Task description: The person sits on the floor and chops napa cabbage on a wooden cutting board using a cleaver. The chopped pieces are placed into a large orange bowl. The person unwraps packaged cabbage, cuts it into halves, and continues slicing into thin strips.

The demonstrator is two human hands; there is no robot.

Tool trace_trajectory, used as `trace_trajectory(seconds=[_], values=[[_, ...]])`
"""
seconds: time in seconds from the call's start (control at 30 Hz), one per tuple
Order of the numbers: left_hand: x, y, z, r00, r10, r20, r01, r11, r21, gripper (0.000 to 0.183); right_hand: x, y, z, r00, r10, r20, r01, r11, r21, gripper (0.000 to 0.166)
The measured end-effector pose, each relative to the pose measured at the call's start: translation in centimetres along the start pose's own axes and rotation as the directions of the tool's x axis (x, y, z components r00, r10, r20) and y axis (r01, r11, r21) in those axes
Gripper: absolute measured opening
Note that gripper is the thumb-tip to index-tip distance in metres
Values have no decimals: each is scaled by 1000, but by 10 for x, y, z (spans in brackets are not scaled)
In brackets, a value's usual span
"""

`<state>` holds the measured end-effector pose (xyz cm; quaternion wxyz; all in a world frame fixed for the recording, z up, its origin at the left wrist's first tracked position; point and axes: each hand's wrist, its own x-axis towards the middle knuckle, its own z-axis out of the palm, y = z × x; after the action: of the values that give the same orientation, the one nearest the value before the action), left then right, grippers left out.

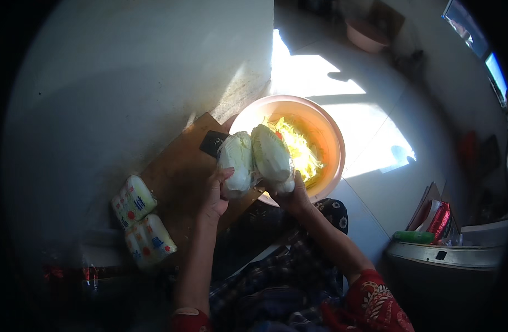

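My left hand grips a small napa cabbage upright, with the thumb across its lower front. In my right hand is a second napa cabbage, tilted beside the first. Clear film seems to show around their lower ends. Behind them stands a large pink plastic basin with shredded cabbage in it, lit brightly by the sun. A wooden board lies below my hands and to their left. The dark blade of what looks like a cleaver rests on it, partly hidden by the left cabbage.
Two printed plastic packages lie at the board's left end. A pale wall borders the board. At right, a cabinet-like surface holds a green item and a red packet. Another pink basin sits farther back.
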<state>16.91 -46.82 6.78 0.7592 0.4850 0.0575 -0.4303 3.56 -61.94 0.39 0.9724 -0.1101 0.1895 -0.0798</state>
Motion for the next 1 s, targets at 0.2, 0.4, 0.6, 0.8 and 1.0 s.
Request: trace_trajectory(seconds=[0.2, 0.4, 0.6, 0.8, 1.0], values=[[-23, -13, -60, 987, 101, -124, -113, 989, -96, 59, 16, 12, 17, 637, -353, 685, 614, -305, -728, 38], [-46, -19, -144, 923, 185, -338, -283, 921, -267, 41, 22, 76, 79, 983, -162, 81, 168, 651, -740, 53], [-63, -32, -191, 768, 358, -531, -180, 916, 358, 45, 35, 135, 49, 961, -199, 190, 246, 310, -918, 69], [-94, -22, -114, 724, 613, -317, -119, 563, 818, 70, 27, 155, 42, 984, -121, 128, 143, 125, -982, 73], [-93, -43, -117, 757, 592, -277, -40, 465, 884, 88, 23, 159, 43, 989, -106, 99, 133, 389, -912, 65]])
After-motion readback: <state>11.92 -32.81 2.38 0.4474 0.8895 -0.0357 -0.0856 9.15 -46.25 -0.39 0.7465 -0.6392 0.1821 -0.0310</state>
